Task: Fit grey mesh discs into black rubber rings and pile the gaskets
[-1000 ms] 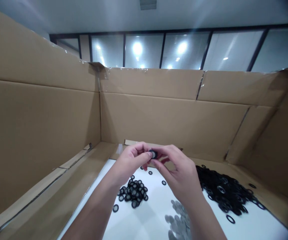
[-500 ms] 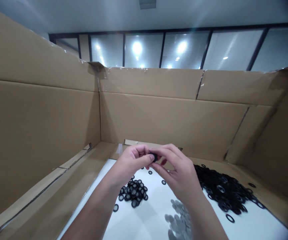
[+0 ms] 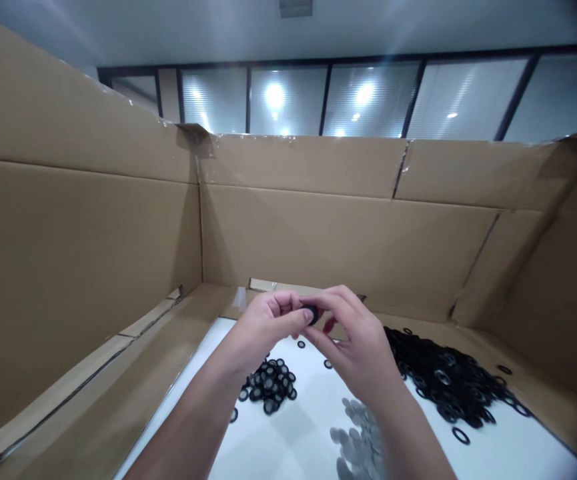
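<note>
Both hands meet in front of me, raised over the white board (image 3: 288, 453). A small black ring (image 3: 311, 315) sits pinched between them. My left hand (image 3: 271, 323) presses its thumb on the ring, with the other fingers curled behind. My right hand (image 3: 355, 340) closes thumb and fingertips on the ring's right side. The fingers hide part of the ring, and I cannot tell whether a disc sits inside it. Below lie a pile of black rings with pale grey centres (image 3: 271, 385) and, partly behind my right forearm, a spread of translucent grey discs (image 3: 355, 440).
A large heap of open black rings (image 3: 448, 377) lies at the right, with a loose ring (image 3: 461, 436) in front of it. Single rings (image 3: 301, 345) dot the board's far part. Tall cardboard walls (image 3: 298, 233) stand at the left, back and right.
Both hands stay nearly in place, still holding the ring. The ring and the left thumb have shifted very slightly to the right.
</note>
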Demonstrator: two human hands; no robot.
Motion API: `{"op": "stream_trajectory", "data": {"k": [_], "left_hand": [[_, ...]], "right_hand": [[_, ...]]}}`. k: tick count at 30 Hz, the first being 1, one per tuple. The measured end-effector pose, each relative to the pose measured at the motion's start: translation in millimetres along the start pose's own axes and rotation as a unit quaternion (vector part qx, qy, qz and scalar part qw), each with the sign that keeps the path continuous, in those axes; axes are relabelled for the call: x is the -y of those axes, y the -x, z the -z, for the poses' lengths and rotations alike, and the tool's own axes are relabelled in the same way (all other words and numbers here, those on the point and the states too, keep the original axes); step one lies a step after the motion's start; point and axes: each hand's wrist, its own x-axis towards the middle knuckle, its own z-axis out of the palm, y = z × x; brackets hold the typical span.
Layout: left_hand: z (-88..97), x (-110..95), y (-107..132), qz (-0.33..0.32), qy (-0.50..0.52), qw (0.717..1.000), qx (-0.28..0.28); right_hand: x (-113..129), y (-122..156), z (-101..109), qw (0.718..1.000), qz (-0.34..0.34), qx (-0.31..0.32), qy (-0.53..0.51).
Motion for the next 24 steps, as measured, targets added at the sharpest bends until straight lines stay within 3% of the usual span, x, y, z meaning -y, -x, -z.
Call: {"op": "stream_trajectory", "data": {"k": [3,10,16,24], "left_hand": [[1.5,-0.1,-1.1,-0.004,-0.007,1.0,-0.004],[0.4,-2.1,1.5,-0.004,-0.029,0.999,-0.011],[0.2,-3.7,4.1,0.009,-0.13,0.989,-0.067],[2.7,-4.2,6.0,0.002,-0.124,0.991,-0.05]], "right_hand": [[-2.3,0.2,6.9,0.998,0.015,0.032,-0.044],[-2.0,0.2,13.3,0.997,-0.004,0.042,-0.064],[-3.4,0.2,13.3,0.999,-0.055,0.002,0.002],[-4.0,0.3,10.7,0.998,-0.057,0.005,0.023]]}}
